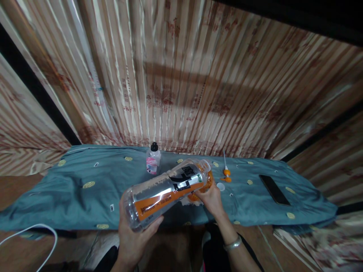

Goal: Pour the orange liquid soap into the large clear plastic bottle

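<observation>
Right now, biggest first: striped curtain (181, 75) fills the far side, w/ a blue-green cloth (70, 196) spread across the mid scene from left to right. Held above the cloth's near edge is a big clear bottle (164, 190) w/ orange label, lying tilted, base toward the camera at near left, mouth pointing far right. Left hand (133, 236) cups the base from below, fingers wrapped round it. Right hand (211, 200) is at the neck end, fingers closed on the bottle's orange part near the mouth; can't tell if a cap is on.

Step in hand, as I judge it: working the bottle's mouth end, prob. opening or fitting smthg there. Next move would need the left hand to keep the base steady while the right turns or pulls at the neck.

Smaller stuff on the cloth: black phone (274, 189) far right, small bottle (153, 158) w/ black cap and pink label at the far edge, orange pump piece (226, 173) just right of the big bottle's mouth, small white cap (220, 186) beside it. White cable (42, 234) near left.
</observation>
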Motion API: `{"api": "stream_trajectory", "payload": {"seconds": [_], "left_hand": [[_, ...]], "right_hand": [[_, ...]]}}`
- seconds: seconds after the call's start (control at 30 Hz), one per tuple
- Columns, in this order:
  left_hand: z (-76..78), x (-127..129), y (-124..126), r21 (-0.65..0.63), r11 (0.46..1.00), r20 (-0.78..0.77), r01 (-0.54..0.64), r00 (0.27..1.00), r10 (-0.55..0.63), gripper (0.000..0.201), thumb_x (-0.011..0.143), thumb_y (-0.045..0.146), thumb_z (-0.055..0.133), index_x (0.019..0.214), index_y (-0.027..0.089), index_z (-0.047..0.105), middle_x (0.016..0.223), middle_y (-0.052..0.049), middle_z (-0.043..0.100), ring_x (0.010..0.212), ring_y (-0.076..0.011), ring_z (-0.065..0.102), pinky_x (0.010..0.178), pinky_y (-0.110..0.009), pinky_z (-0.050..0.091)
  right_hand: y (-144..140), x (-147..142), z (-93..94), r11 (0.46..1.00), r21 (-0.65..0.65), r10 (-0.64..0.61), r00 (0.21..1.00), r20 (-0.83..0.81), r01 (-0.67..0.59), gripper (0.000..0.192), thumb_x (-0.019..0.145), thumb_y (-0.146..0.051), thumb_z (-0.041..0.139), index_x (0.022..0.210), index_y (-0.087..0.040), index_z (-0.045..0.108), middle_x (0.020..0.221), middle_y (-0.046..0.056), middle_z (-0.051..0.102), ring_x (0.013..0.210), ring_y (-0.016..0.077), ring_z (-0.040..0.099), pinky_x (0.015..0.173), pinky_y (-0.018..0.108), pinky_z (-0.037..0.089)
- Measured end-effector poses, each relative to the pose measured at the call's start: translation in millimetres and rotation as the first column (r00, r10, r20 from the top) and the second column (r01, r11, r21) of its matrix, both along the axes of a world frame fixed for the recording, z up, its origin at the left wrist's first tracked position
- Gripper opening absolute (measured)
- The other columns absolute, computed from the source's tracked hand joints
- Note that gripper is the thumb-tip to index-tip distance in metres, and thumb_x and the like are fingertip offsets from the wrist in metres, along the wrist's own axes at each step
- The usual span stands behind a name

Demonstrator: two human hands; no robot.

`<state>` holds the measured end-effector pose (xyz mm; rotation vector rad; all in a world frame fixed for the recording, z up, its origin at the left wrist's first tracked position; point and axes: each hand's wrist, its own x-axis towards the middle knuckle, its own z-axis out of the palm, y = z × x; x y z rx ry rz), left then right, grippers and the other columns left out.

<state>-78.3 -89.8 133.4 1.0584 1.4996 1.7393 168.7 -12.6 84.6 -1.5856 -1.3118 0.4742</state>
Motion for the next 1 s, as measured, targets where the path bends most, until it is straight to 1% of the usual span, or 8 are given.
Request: {"api": "stream_trajectory", "payload": {"seconds": [0.13, 0.27, 0.33, 0.53, 0.6, 0.73, 0.9, 1.0], "left_hand": [[0.2, 0.5, 0.4, -0.009, 1.0, 0.014, 0.008, 1.0, -0.008, 0.102, 0.055, 0.057, 0.094, 0.141, 0.019, 0.054, 0.128, -0.013, 0.069, 0.122, -0.0358, 0.069, 0.109, -0.054, 0.051], [0.7, 1.6, 0.6, -0.008, 1.0, 0.021, -0.007, 1.0, 0.007, 0.107, 0.052, 0.06, 0.095, 0.142, 0.019, 0.054, 0.132, -0.014, 0.068, 0.127, -0.0375, 0.066, 0.111, -0.054, 0.049], [1.1, 2.0, 0.5, -0.011, 1.0, 0.028, -0.008, 1.0, 0.008, 0.108, 0.051, 0.06, 0.095, 0.142, 0.019, 0.054, 0.133, -0.015, 0.068, 0.127, -0.0374, 0.066, 0.11, -0.054, 0.05], [3.0, 2.3, -0.2, -0.021, 1.0, 0.051, 0.003, 0.999, -0.002, 0.103, 0.052, 0.058, 0.095, 0.14, 0.02, 0.056, 0.127, -0.012, 0.071, 0.119, -0.036, 0.07, 0.104, -0.051, 0.056], [2.9, 1.7, -0.2, -0.028, 1.0, 0.048, 0.014, 0.999, -0.012, 0.102, 0.053, 0.058, 0.095, 0.14, 0.021, 0.056, 0.125, -0.012, 0.071, 0.118, -0.0355, 0.071, 0.103, -0.05, 0.057], [2.6, 0.4, -0.2, -0.025, 0.999, 0.021, 0.02, 1.0, -0.019, 0.107, 0.054, 0.058, 0.095, 0.144, 0.021, 0.053, 0.128, -0.012, 0.071, 0.12, -0.0347, 0.07, 0.105, -0.048, 0.055], [5.0, 0.8, -1.2, -0.026, 1.0, 0.015, 0.018, 1.0, -0.018, 0.111, 0.054, 0.058, 0.094, 0.15, 0.022, 0.051, 0.135, -0.011, 0.069, 0.123, -0.0332, 0.069, 0.104, -0.042, 0.056], [6.0, 1.7, -1.8, -0.029, 0.999, 0.051, 0.03, 0.998, -0.029, 0.117, 0.051, 0.06, 0.095, 0.152, 0.022, 0.05, 0.13, -0.011, 0.073, 0.118, -0.0343, 0.071, 0.103, -0.046, 0.057]], "right_hand": [[0.4, 0.0, 0.2, 1.0, 0.014, 0.012, 1.0, -0.01, -0.012, 0.07, 0.066, -0.039, 0.079, 0.13, -0.022, 0.056, 0.107, 0.009, 0.082, 0.099, 0.0328, 0.079, 0.088, 0.045, 0.063], [0.2, -0.4, 1.1, 0.999, 0.026, 0.024, 0.999, -0.025, -0.023, 0.069, 0.067, -0.038, 0.079, 0.13, -0.022, 0.056, 0.11, 0.009, 0.081, 0.101, 0.032, 0.078, 0.09, 0.044, 0.063], [0.0, -0.7, 1.6, 1.0, 0.027, 0.016, 1.0, -0.024, -0.015, 0.07, 0.066, -0.038, 0.08, 0.129, -0.021, 0.057, 0.111, 0.01, 0.081, 0.102, 0.0323, 0.078, 0.091, 0.044, 0.063], [0.6, -1.1, 0.2, 1.0, 0.018, 0.001, 1.0, 0.002, -0.001, 0.071, 0.066, -0.037, 0.08, 0.131, -0.021, 0.056, 0.112, 0.01, 0.081, 0.104, 0.0328, 0.078, 0.09, 0.045, 0.063], [0.9, -0.8, -1.0, 1.0, 0.02, -0.013, 1.0, 0.009, 0.013, 0.071, 0.065, -0.037, 0.081, 0.13, -0.021, 0.057, 0.11, 0.01, 0.081, 0.102, 0.033, 0.078, 0.089, 0.044, 0.063], [1.0, -0.2, -1.2, 1.0, 0.024, 0.003, 1.0, 0.007, -0.004, 0.069, 0.066, -0.037, 0.081, 0.129, -0.023, 0.057, 0.104, 0.007, 0.082, 0.097, 0.0318, 0.079, 0.082, 0.041, 0.064], [0.5, -0.8, 0.1, 1.0, 0.017, 0.008, 1.0, 0.02, -0.008, 0.07, 0.067, -0.04, 0.079, 0.13, -0.021, 0.056, 0.107, 0.009, 0.081, 0.1, 0.0328, 0.079, 0.086, 0.043, 0.064], [0.8, -1.1, 0.0, 1.0, 0.009, 0.0, 1.0, 0.009, 0.0, 0.072, 0.066, -0.04, 0.078, 0.131, -0.019, 0.056, 0.107, 0.011, 0.081, 0.099, 0.0336, 0.079, 0.087, 0.044, 0.063]]}}
